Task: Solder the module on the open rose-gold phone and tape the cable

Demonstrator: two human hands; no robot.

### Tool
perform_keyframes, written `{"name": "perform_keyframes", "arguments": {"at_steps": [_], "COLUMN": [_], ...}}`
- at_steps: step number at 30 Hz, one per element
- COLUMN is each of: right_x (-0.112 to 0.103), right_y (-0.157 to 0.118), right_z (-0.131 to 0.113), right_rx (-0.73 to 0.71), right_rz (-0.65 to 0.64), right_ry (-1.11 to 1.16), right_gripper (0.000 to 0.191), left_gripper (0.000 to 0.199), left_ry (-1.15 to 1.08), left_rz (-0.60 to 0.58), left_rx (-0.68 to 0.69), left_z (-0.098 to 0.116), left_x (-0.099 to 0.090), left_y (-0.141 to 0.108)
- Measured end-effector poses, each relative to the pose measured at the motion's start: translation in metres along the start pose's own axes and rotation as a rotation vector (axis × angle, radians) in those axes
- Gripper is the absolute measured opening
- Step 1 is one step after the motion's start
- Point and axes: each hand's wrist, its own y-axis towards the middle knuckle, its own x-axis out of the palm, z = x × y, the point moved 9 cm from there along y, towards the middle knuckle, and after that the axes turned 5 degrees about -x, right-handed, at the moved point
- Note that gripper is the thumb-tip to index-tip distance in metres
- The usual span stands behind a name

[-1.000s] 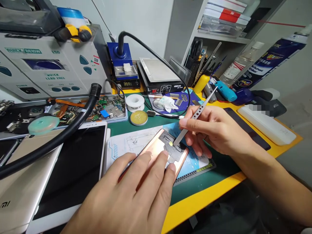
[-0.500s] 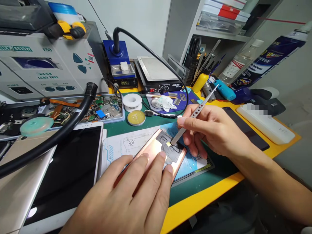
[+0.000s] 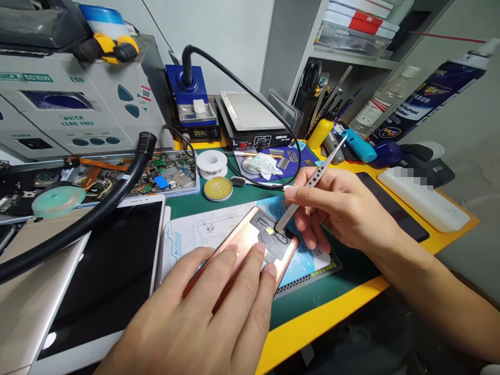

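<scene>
A rose-gold phone housing (image 3: 242,233) with a dark inner section lies tilted on a white and blue mat (image 3: 187,234). My left hand (image 3: 219,302) rests on the housing, its fingers stretched out and slightly apart. Metal tweezers (image 3: 312,182) with round holes are held between the thumb and fingers of my right hand (image 3: 339,208). Their blunt, wide end touches the dark section beside a small yellow square (image 3: 270,229), while the sharp end points up and away. Nothing can be seen held at the blunt end.
A large white-framed phone (image 3: 105,281) and a black hose (image 3: 128,182) are at left. Behind stand a white spool (image 3: 212,162), a tin of yellow paste (image 3: 217,188) and a heating plate (image 3: 252,110). A dark phone (image 3: 390,203) and white box (image 3: 424,200) lie at right.
The blunt end of the tweezers has moved very slightly to the right along the dark section. My left hand stays on the housing.
</scene>
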Motion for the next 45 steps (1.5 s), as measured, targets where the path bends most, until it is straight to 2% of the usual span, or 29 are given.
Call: {"name": "perform_keyframes", "arguments": {"at_steps": [4, 8, 12, 13, 14, 15, 16, 17, 21, 29, 33, 36, 41, 45], "right_x": [-0.0011, 0.0012, -0.0002, -0.0006, -0.0006, -0.0004, -0.0002, 0.0006, 0.0036, 0.0033, 0.0037, 0.0039, 0.0004, 0.0029], "right_y": [-0.0015, -0.0019, 0.0000, 0.0002, 0.0003, 0.0002, -0.0001, -0.0004, -0.0013, -0.0015, -0.0032, -0.0024, 0.0008, -0.0008], "right_z": [0.0003, 0.0005, 0.0000, 0.0001, 0.0000, -0.0002, -0.0005, -0.0006, 0.0002, 0.0002, -0.0025, -0.0031, -0.0007, 0.0006], "right_rx": [-0.005, -0.016, -0.012, -0.005, 0.000, 0.003, 0.002, 0.001, -0.013, -0.006, -0.034, -0.041, 0.003, 0.019], "right_rz": [0.009, -0.005, 0.014, 0.020, 0.021, 0.020, 0.018, 0.011, -0.015, -0.019, -0.005, -0.005, 0.024, -0.005], "right_ry": [-0.061, -0.079, 0.028, 0.062, 0.082, 0.082, 0.067, 0.042, -0.028, 0.007, -0.052, -0.055, 0.093, 0.054], "right_gripper": [0.032, 0.034, 0.033, 0.033, 0.034, 0.035, 0.035, 0.035, 0.033, 0.034, 0.038, 0.039, 0.036, 0.034], "left_gripper": [0.076, 0.078, 0.077, 0.077, 0.077, 0.077, 0.076, 0.077, 0.070, 0.076, 0.076, 0.071, 0.061, 0.062], "left_ry": [0.003, 0.013, 0.006, 0.000, 0.010, 0.017, 0.034, 0.022, 0.030, 0.041, 0.047, 0.021, -0.036, -0.041], "left_rz": [-0.014, 0.018, -0.050, -0.053, -0.001, -0.024, -0.052, -0.015, -0.032, -0.005, -0.042, -0.065, -0.090, -0.087], "left_rx": [-0.022, 0.011, -0.039, -0.040, 0.006, 0.002, -0.022, 0.004, -0.012, 0.025, 0.001, -0.031, -0.052, -0.059], "left_z": [-0.0018, -0.0014, -0.0048, -0.0044, 0.0001, -0.0001, -0.0024, 0.0000, -0.0016, -0.0018, -0.0015, -0.0006, 0.0017, 0.0000], "left_x": [0.0015, -0.0022, 0.0029, 0.0028, -0.0021, -0.0004, 0.0018, -0.0021, -0.0012, 0.0004, 0.0034, 0.0038, 0.0044, 0.0034], "left_y": [0.0011, 0.0048, 0.0052, 0.0044, 0.0033, 0.0024, 0.0018, 0.0013, 0.0021, 0.0011, -0.0005, 0.0009, 0.0064, 0.0062]}}
